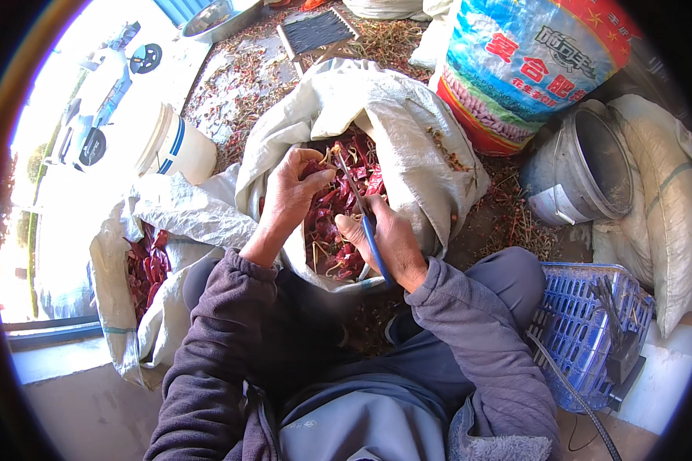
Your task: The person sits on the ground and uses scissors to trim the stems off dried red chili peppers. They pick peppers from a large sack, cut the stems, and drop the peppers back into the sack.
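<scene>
Between my knees stands a white woven sack (pixel 421 173), its mouth folded open over dried red chili peppers (pixel 328 216). Over the left side of its mouth, my left hand (pixel 297 187) pinches a dried chili pepper by thumb and fingers, its stem pointing up to the right. My right hand (pixel 389 236) is closed around scissors with blue handles (pixel 372 242). Their blades point up and away from me, the tips close to the stem at my left fingertips. At my left, a second woven sack (pixel 112 288) lies open with more dried red chilies (pixel 150 262) inside.
A white bucket (pixel 190 150) lies tilted at the left; a grey bucket (pixel 559 167) sits at the right by a full sack (pixel 663 190). A printed fertilizer bag (pixel 496 86), a folding stool (pixel 317 34), a metal basin (pixel 222 20) and a blue plastic basket (pixel 582 322) stand around. Stem debris covers the floor.
</scene>
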Tool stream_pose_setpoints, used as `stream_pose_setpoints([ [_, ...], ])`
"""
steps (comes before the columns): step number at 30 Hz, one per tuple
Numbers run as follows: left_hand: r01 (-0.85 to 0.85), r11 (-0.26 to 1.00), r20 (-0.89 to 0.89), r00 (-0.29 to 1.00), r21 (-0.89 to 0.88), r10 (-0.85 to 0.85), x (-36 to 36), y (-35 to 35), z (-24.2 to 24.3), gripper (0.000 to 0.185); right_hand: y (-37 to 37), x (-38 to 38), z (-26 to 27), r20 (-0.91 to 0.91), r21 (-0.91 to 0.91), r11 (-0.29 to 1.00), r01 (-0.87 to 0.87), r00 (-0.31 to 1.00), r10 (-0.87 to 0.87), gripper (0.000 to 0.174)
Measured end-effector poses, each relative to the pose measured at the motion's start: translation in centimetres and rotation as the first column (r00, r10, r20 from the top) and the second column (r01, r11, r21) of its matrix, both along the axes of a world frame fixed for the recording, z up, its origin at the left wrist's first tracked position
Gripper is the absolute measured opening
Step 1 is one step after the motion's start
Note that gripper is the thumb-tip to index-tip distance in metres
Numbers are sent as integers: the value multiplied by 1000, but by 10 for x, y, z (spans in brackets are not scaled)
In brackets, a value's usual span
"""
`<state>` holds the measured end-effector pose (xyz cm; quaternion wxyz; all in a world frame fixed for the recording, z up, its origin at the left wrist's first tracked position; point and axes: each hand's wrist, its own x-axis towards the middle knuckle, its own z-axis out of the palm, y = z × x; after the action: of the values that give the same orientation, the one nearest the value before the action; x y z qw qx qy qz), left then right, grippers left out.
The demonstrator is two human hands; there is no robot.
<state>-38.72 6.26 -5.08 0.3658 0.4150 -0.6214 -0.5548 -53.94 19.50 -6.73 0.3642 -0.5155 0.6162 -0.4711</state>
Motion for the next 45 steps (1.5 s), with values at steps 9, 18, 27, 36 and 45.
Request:
stream_pose_setpoints([
  [9,89,937,410,910,-339,62,4,5,-9,47,-5,-8,1,-484,-128,992,9,872,-71,55],
  [18,289,676,549,811,-678,203,-6,14,-3,60,-8,-18,2,11,31,995,-91,996,91,46],
  [27,193,753,477,861,-629,178,-19,19,19,61,5,-24,9,824,-7,933,-361,526,210,23],
  [36,122,987,26,992,-105,-120,-4,6,-1,49,-12,-75,95,946,43,992,122,-324,-1,38],
  [45,212,947,706,708,-242,22,31,-56,-78,21,-23,-88,-2,843,-87,928,363,524,-126,63],
])
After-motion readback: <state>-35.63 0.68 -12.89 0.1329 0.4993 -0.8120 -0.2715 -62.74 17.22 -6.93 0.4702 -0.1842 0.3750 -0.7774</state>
